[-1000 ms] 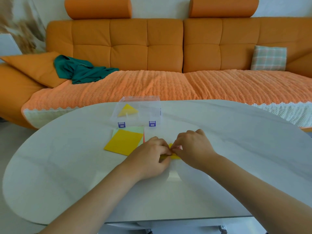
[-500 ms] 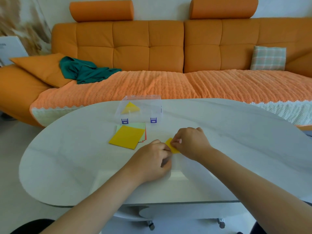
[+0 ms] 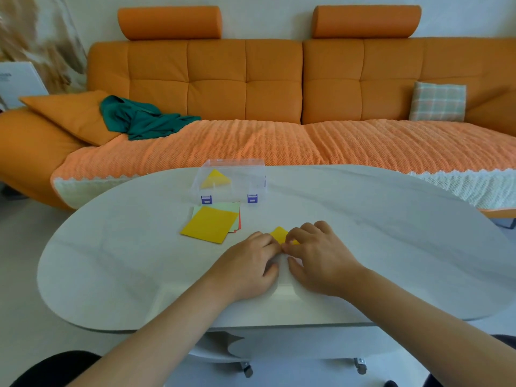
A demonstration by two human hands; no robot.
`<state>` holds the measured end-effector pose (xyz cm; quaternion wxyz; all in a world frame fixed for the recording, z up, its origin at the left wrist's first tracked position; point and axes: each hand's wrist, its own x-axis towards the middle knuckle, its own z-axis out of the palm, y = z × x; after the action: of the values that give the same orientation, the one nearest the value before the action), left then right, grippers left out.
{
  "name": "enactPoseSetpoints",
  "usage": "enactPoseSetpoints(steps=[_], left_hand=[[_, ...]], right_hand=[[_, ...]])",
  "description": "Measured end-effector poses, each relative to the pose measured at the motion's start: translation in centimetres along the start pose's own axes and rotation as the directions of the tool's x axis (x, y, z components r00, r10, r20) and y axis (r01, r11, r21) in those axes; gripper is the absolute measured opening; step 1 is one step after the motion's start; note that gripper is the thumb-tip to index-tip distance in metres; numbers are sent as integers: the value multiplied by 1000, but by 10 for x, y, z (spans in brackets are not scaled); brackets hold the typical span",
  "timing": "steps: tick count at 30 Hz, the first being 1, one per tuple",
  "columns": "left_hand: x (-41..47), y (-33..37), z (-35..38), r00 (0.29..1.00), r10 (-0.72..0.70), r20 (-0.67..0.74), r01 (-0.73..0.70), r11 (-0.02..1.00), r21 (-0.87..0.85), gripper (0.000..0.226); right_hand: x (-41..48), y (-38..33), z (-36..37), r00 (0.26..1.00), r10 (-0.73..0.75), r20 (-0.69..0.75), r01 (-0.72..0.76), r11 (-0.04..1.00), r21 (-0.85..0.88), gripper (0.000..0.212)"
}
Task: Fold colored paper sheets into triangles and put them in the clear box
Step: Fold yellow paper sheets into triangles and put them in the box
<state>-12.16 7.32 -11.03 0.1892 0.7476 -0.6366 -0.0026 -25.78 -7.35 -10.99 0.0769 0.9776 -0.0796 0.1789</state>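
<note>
A small folded yellow paper (image 3: 280, 234) lies on the white oval table (image 3: 363, 233), mostly hidden under my fingers. My left hand (image 3: 248, 263) and my right hand (image 3: 321, 256) meet over it, fingertips pressing it flat against the table. Left of them sits a stack of colored sheets (image 3: 210, 223), a yellow square on top with green and red edges showing. Behind the stack stands the clear box (image 3: 251, 174) with blue latches. A yellow folded triangle (image 3: 215, 178) rests inside its left part.
An orange sofa (image 3: 245, 85) with an orange throw runs behind the table. A green cloth (image 3: 142, 118) and a plaid cushion (image 3: 438, 101) lie on it. The table's near edge is below my wrists, with castor wheels underneath.
The view has pulled back and shifted. My hands stay together on the yellow paper; more of its far corner now shows between my fingers.
</note>
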Motion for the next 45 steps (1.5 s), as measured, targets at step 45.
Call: enactPoseSetpoints(steps=[45], left_hand=[[-7,2,-6,995,-86,59,74,981,177,55]], right_hand=[[-1,5,0,989,108,103,-111,993,26,41]])
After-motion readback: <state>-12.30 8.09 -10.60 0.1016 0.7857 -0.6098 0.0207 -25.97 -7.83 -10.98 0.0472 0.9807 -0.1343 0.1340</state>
